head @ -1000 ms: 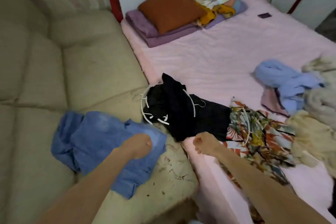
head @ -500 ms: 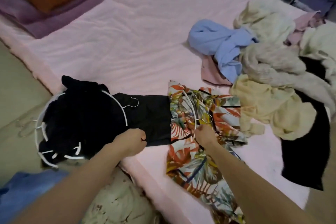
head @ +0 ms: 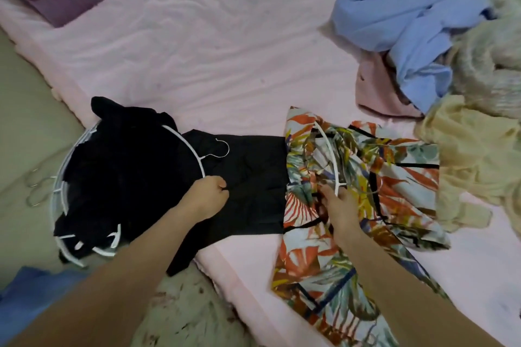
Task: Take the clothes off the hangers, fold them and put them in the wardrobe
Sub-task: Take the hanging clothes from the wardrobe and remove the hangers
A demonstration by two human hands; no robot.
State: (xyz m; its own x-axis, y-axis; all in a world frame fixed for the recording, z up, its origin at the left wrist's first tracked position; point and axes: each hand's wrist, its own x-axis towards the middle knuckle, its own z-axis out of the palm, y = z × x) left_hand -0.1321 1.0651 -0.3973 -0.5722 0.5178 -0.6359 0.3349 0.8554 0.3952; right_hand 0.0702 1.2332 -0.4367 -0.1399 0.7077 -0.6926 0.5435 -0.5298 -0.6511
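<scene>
Floral garment (head: 324, 276) and blue cloth (head: 31, 290) run off frame.

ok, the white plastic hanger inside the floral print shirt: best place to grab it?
Probably the white plastic hanger at its near arm end, approached from the near edge of the bed: that curved arm lies exposed on the floral print shirt, where the right hand already reaches.

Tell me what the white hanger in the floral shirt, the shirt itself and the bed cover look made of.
White hanger: a thin, smooth curved bar, probably plastic or coated wire; which one is unclear. Floral shirt: thin woven printed cloth with a faint sheen that drapes in soft folds, perhaps rayon or polyester. Pink bed cover: matte, fuzzy, rippled pile, likely fleece or plush.
</scene>
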